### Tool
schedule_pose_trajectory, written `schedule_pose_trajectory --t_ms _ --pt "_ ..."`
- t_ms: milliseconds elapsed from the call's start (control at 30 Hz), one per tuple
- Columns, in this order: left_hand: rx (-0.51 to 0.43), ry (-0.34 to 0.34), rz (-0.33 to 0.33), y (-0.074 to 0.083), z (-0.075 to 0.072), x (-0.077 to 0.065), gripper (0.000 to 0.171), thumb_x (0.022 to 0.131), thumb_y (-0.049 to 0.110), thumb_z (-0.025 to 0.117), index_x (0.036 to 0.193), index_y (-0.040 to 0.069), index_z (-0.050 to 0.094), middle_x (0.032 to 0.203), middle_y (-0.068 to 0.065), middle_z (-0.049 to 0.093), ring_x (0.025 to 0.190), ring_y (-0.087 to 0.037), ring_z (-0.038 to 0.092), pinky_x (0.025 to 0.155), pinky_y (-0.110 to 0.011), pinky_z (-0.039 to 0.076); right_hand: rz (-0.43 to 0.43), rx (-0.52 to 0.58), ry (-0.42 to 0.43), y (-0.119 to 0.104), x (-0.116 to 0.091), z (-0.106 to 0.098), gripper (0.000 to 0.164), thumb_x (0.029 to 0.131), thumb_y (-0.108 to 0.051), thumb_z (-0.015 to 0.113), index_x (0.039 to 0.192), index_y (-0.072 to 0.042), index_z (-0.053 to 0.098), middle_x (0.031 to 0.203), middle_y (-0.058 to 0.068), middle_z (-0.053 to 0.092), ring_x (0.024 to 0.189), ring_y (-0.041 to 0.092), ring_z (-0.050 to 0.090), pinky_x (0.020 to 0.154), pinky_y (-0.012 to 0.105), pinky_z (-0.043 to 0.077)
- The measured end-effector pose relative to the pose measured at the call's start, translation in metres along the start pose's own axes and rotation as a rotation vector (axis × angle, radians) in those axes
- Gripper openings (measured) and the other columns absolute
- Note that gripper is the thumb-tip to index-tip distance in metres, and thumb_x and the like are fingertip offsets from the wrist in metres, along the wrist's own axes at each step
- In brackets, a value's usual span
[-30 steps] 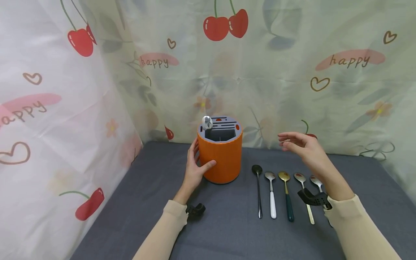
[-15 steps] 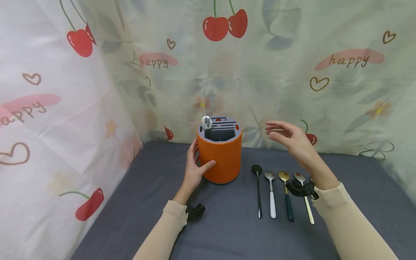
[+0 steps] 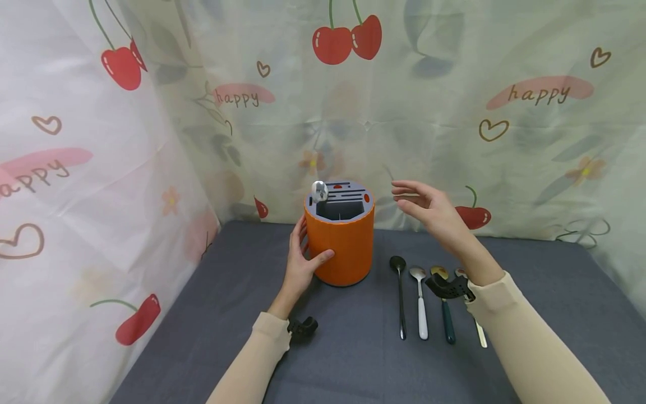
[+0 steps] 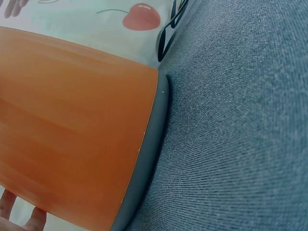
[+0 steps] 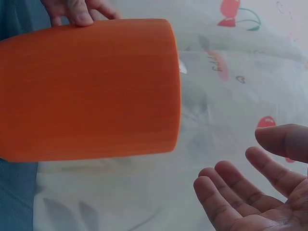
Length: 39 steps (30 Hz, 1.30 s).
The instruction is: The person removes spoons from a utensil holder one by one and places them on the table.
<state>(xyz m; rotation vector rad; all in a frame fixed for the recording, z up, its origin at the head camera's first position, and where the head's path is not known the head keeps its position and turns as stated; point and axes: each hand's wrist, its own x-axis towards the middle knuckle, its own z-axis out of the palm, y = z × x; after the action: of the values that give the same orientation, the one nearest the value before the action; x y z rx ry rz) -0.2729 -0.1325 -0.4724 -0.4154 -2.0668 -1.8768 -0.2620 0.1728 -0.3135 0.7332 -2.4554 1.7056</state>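
Note:
In the head view an orange utensil holder (image 3: 343, 249) with a grey slotted top stands on the cloth. My left hand (image 3: 301, 265) grips its left side, thumb across the front and fingers round the back. A silver spoon (image 3: 319, 191) stands upright at the left of the top, bowl up. My right hand (image 3: 429, 207) hovers to the right of the holder's rim with nothing in it. In the right wrist view its fingers (image 5: 236, 192) are spread loosely, apart from the holder.
On the grey cloth (image 3: 348, 359) right of the holder lie a black spoon (image 3: 401, 297), a white-handled spoon (image 3: 421, 308), a gold spoon with a dark green handle (image 3: 448, 322) and a cream-handled spoon (image 3: 481, 335). My right wrist partly covers the last two. A patterned curtain (image 3: 368, 112) hangs behind.
My right hand has moved left and up, closer to the utensil holder, and its forearm now covers more of the right-hand spoons. My left hand and the holder have stayed put.

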Motion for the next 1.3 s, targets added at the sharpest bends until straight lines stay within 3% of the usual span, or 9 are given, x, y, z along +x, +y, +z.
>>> schedule_pose_trajectory --t_ms 200,333,833,1067,1300 --pt "-0.001 -0.004 -0.001 0.000 0.000 0.000 0.099 0.091 0.038 0.083 0.166 0.033 0.019 0.168 0.004 0.024 0.153 -0.021 0.026 0.125 -0.056 0.024 0.010 0.010 -0.009 -0.005 0.007 0.008 0.048 0.108 -0.018 0.060 0.154 -0.009 0.050 0.148 0.013 0.055 0.133 0.026 0.056 0.115 0.047 0.042" --pt "0.004 -0.002 -0.005 0.000 0.000 0.000 0.099 0.090 0.040 0.083 0.165 0.036 0.019 0.167 0.006 0.024 0.153 -0.019 0.027 0.125 -0.054 0.025 0.009 0.031 -0.023 -0.011 0.015 0.016 0.048 0.108 -0.016 0.060 0.154 -0.008 0.050 0.149 0.013 0.054 0.136 0.031 0.054 0.116 0.053 0.040" --pt "0.013 0.001 -0.019 0.000 0.000 0.000 0.096 0.093 0.036 0.081 0.166 0.035 0.019 0.166 0.009 0.025 0.152 -0.018 0.028 0.125 -0.054 0.025 -0.013 0.075 -0.096 -0.024 0.051 0.056 0.050 0.108 -0.017 0.058 0.156 -0.010 0.047 0.152 0.019 0.049 0.138 0.035 0.052 0.116 0.053 0.040" --pt "0.014 0.001 -0.017 -0.002 -0.001 0.000 0.100 0.092 0.039 0.081 0.167 0.026 0.017 0.166 0.007 0.024 0.152 -0.018 0.027 0.124 -0.056 0.024 0.013 0.090 -0.129 -0.021 0.068 0.075 0.049 0.108 -0.015 0.057 0.156 -0.011 0.047 0.150 0.021 0.050 0.137 0.036 0.053 0.116 0.056 0.040" --pt "0.014 -0.005 -0.012 -0.002 0.000 0.001 0.096 0.092 0.038 0.082 0.164 0.040 0.018 0.166 0.006 0.023 0.153 -0.018 0.026 0.124 -0.057 0.024 0.045 0.120 -0.133 -0.022 0.074 0.086 0.051 0.107 -0.014 0.058 0.157 -0.012 0.047 0.150 0.017 0.052 0.139 0.034 0.052 0.116 0.054 0.041"
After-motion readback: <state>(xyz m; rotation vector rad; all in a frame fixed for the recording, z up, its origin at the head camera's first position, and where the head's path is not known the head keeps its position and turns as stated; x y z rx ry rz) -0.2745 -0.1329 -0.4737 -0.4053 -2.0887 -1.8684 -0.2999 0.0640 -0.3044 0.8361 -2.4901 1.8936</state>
